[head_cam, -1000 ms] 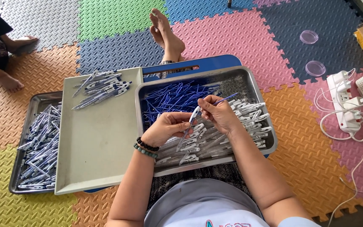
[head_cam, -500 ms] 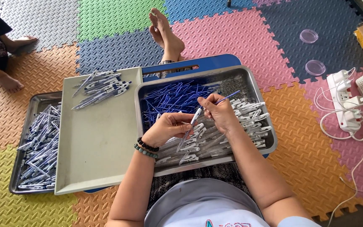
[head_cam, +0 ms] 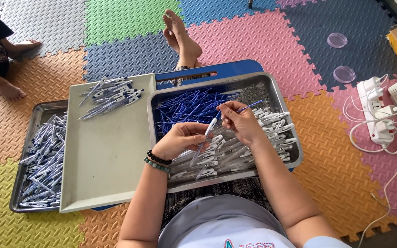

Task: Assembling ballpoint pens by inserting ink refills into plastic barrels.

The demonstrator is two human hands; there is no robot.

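The left hand (head_cam: 180, 140) pinches a clear pen barrel (head_cam: 204, 142), tilted up toward the right hand (head_cam: 240, 121). Half a second ago the blue refill (head_cam: 249, 107) stood apart from the barrel; now the right hand, fingers pressed together on it, has brought its tip nearly to the barrel's open end, so the insertion looks about to start. Both hands hover over the steel tray (head_cam: 295, 151), near its middle. That tray is shiny metal with rounded corners; thin blue refills (head_cam: 184, 108) lie heaped at its far left, clear barrels with white clips (head_cam: 272, 131) along its near and right sides. Left of it sits a matte grey tray (head_cam: 106, 156), flat and smooth, with a small bundle of finished pens (head_cam: 111, 94) at its far edge. The floor is ridged foam mats (head_cam: 336, 174) in interlocking coloured squares.
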